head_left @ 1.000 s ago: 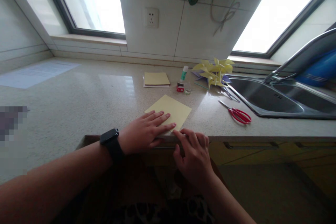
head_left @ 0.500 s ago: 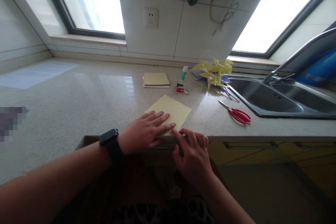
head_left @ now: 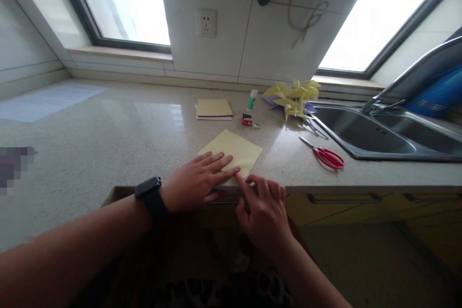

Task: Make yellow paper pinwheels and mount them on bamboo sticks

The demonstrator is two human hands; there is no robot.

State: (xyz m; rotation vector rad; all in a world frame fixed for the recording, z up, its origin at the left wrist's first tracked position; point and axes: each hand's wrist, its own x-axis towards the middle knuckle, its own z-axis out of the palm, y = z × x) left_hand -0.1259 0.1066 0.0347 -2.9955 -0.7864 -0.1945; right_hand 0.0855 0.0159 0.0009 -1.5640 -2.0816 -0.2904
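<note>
Your left hand lies flat, fingers spread, pinning the yellow paper square at frame center. Your right hand, fingers curled, presses its near corner.

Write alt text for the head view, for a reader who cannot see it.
Two bare hands press a yellow paper sheet at the near edge of a speckled countertop: the left hand lies flat on it, the right hand fingers its near corner. Red scissors, a glue stick and yellow paper pinwheels lie behind, beside a steel sink.
</note>
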